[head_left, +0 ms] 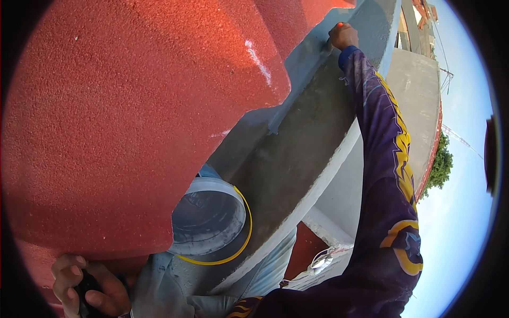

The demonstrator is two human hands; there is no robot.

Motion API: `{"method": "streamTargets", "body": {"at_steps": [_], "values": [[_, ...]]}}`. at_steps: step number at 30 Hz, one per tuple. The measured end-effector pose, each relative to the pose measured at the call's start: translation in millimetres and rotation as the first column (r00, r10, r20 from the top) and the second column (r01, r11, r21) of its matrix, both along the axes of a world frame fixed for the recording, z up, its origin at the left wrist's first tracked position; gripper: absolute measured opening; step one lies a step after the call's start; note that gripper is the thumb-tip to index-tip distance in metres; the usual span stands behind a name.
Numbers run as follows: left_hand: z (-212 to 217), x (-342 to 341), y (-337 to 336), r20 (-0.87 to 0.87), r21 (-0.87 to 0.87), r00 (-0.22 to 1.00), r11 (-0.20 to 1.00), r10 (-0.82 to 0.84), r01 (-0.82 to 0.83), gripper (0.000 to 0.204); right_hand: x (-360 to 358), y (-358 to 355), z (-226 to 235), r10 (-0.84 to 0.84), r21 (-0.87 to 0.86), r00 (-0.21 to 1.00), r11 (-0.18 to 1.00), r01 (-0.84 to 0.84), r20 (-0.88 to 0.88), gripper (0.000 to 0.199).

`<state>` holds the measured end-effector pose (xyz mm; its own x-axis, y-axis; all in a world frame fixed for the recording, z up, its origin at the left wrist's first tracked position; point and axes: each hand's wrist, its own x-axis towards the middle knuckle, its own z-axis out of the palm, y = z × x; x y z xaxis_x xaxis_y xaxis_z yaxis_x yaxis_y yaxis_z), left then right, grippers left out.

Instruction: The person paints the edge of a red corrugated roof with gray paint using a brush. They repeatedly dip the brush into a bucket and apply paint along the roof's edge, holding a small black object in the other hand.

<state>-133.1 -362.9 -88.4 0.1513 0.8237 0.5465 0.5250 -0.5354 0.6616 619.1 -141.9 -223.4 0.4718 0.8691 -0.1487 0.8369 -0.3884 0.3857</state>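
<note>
**Painting a grey ledge beside a red wall, seen from above**

A person looks down along their own body from a high spot on a building. The right hand [343,36] reaches far up and away on a fully stretched arm in a purple sleeve with yellow markings [389,159]. Its grip is closed around a small tool with a red tip [340,25], probably a brush, though it is too small to tell. The tool's tip touches the far end of a grey ledge [297,148], where fresh blue-grey paint meets the darker bare surface.

The ledge's long axis runs from just below the right hand back toward the person's body, sloping down and to the left of that hand. A rough red wall [132,122] borders the ledge on the left and fills most of the view. To the right of the arm the ledge ends at a pale edge, with open air, a lower roof and a tree beyond.

A white bucket with a yellow handle [209,220] sits well below the right hand, near the person's lap and closer to the left hand.

The left hand [87,289] is low, beneath the red wall, its grip curled around a small dark object [87,286] that cannot be identified.
</note>
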Motion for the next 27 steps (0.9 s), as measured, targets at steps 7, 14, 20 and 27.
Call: {"method": "streamTargets", "body": {"at_steps": [7, 14, 20, 27], "values": [[2.6, -2.7, -0.2, 0.008, -0.001, 1.0, 1.0, 0.005, -0.005, 0.039, -49.7, -38.8, 6.6, 0.014, 0.004, 0.989, 1.0, -0.014, -0.149, 0.026], [-3.7, 2.8, 6.3, 0.037, 0.082, 0.999, 0.997, -0.001, -0.002, 0.04, -159.2, -150.1, 81.4, -0.148, -0.137, 0.604, 0.988, 0.065, -0.783, 0.011], [0.6, 2.6, 7.6, 0.041, 0.032, 0.998, 0.998, -0.053, 0.052, 0.04, -195.1, -169.7, 91.2, -0.03, -0.112, 0.399, 0.977, -0.184, -0.916, 0.01], [1.1, 3.2, 3.7, 0.039, 0.01, 0.999, 1.0, -0.012, 0.012, 0.04, -31.8, -63.5, 32.6, 0.073, 0.257, 0.771, 0.959, 0.121, -0.633, 0.011]]}}
